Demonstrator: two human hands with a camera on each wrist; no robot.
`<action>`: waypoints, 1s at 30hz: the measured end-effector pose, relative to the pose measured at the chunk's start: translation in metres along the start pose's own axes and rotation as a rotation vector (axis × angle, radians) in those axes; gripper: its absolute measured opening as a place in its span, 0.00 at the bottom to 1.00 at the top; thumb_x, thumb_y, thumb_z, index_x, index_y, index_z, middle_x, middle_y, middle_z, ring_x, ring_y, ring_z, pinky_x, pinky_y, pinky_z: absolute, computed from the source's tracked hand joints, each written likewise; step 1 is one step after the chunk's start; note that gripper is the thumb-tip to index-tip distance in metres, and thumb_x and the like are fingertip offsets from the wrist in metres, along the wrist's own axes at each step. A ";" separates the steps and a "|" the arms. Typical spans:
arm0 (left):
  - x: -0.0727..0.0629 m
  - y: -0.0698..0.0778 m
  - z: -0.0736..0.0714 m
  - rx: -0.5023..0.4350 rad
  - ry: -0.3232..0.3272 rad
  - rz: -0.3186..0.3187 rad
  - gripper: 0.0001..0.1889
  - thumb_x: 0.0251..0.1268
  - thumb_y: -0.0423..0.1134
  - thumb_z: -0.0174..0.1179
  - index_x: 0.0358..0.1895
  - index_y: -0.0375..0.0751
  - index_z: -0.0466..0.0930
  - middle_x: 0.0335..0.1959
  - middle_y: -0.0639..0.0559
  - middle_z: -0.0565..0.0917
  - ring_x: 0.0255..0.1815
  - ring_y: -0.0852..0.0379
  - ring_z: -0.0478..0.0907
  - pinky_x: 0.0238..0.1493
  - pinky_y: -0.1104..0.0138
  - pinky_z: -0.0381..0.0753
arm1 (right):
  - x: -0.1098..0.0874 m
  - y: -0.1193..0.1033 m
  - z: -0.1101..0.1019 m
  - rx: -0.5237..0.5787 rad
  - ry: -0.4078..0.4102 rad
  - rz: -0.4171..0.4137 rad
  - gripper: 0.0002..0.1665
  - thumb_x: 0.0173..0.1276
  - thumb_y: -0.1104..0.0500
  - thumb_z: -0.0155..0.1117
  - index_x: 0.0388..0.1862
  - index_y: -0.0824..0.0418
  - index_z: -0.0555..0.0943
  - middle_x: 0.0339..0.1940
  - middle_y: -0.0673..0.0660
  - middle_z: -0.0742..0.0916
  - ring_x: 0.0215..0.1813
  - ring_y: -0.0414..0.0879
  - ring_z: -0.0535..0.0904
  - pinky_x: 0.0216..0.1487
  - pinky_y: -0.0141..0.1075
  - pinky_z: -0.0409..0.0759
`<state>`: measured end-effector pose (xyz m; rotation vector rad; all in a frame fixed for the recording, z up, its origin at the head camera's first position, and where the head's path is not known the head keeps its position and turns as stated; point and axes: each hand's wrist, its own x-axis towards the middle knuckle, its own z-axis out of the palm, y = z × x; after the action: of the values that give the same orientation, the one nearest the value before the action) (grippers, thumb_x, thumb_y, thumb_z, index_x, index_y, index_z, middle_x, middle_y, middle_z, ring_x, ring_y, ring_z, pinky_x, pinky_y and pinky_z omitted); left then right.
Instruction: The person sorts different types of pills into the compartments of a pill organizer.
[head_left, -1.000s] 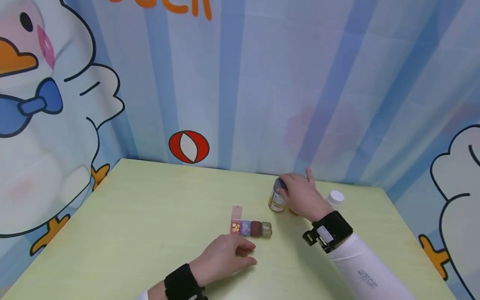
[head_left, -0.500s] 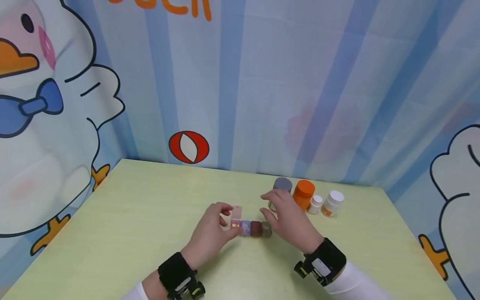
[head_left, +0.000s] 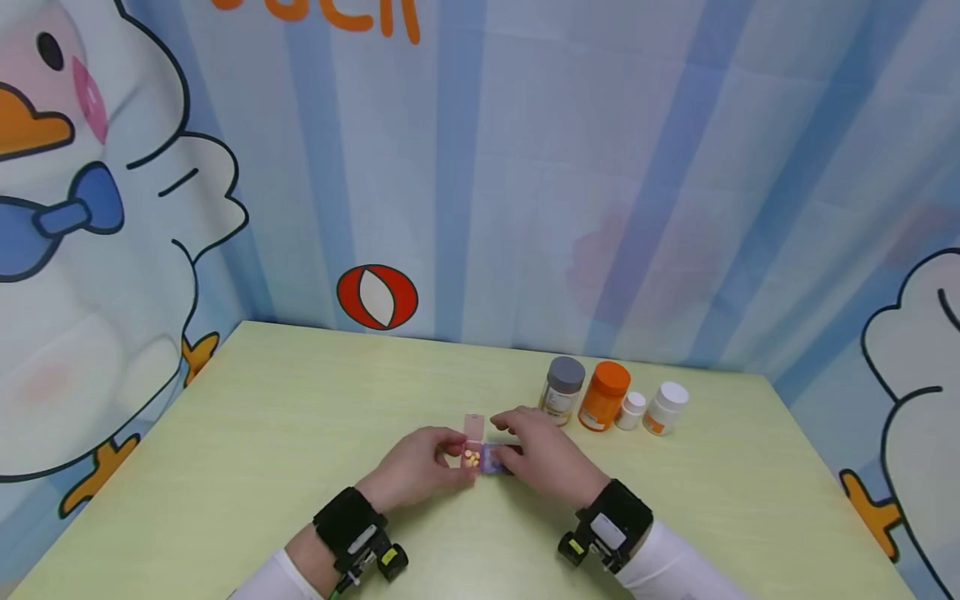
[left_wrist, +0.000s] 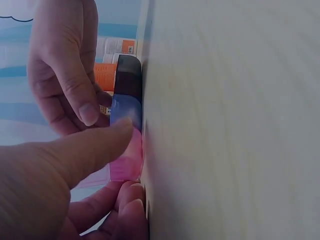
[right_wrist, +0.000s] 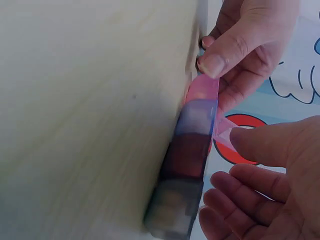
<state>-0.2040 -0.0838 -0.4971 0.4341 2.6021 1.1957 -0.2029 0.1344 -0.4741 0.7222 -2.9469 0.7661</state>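
A pill organizer [head_left: 491, 460] with pink, blue, dark red and grey compartments lies on the table. Its pink lid [head_left: 473, 427] stands open, and several small yellowish pills [head_left: 471, 458] show in that compartment. My left hand [head_left: 414, 468] holds the pink end, thumb at the near side and fingers around the left end. Over the other compartments hovers my right hand [head_left: 553, 457], hiding the dark red and grey ones in the head view. In the right wrist view its thumb [right_wrist: 260, 146] is close to the raised pink lid, with the fingers loosely bent and gripping nothing.
Behind my right hand stand a grey-capped bottle [head_left: 562, 390], an orange bottle [head_left: 604, 396], a small white bottle [head_left: 631, 411] and a larger white bottle [head_left: 666, 408]. A printed curtain [head_left: 525, 167] hangs along the far edge of the pale table [head_left: 337, 383].
My right hand has come from the bottles, leftward and nearer, to the pill organizer. My left hand has moved up and left to take hold of its pink end.
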 end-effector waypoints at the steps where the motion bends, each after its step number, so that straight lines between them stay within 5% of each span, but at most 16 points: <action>1: 0.001 0.001 0.000 0.000 -0.001 0.005 0.30 0.52 0.51 0.72 0.57 0.43 0.79 0.43 0.54 0.81 0.35 0.58 0.74 0.36 0.65 0.74 | 0.001 0.000 0.001 0.012 -0.005 0.007 0.24 0.67 0.51 0.65 0.59 0.58 0.78 0.52 0.53 0.83 0.52 0.46 0.79 0.54 0.43 0.79; 9: 0.002 0.009 0.002 0.017 0.006 0.011 0.23 0.54 0.49 0.70 0.53 0.46 0.82 0.38 0.56 0.81 0.36 0.58 0.74 0.38 0.64 0.73 | 0.003 -0.001 0.007 0.055 0.028 0.007 0.23 0.67 0.52 0.65 0.59 0.58 0.77 0.49 0.52 0.84 0.48 0.44 0.80 0.50 0.40 0.80; 18: 0.001 0.008 0.004 0.051 0.035 0.020 0.20 0.54 0.52 0.70 0.49 0.48 0.83 0.37 0.58 0.82 0.34 0.60 0.74 0.37 0.65 0.73 | 0.000 -0.008 0.010 0.058 0.071 -0.060 0.14 0.71 0.41 0.56 0.35 0.45 0.84 0.31 0.38 0.82 0.36 0.37 0.75 0.39 0.31 0.74; 30: -0.002 0.005 0.000 0.030 0.052 -0.018 0.21 0.52 0.54 0.71 0.48 0.51 0.84 0.36 0.59 0.82 0.32 0.59 0.74 0.34 0.66 0.72 | 0.005 -0.009 0.019 -0.055 0.069 -0.105 0.12 0.62 0.44 0.69 0.39 0.48 0.86 0.37 0.44 0.84 0.41 0.40 0.76 0.45 0.34 0.75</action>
<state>-0.2009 -0.0812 -0.4931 0.3890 2.6652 1.1787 -0.2014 0.1166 -0.4858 0.8222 -2.8308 0.6847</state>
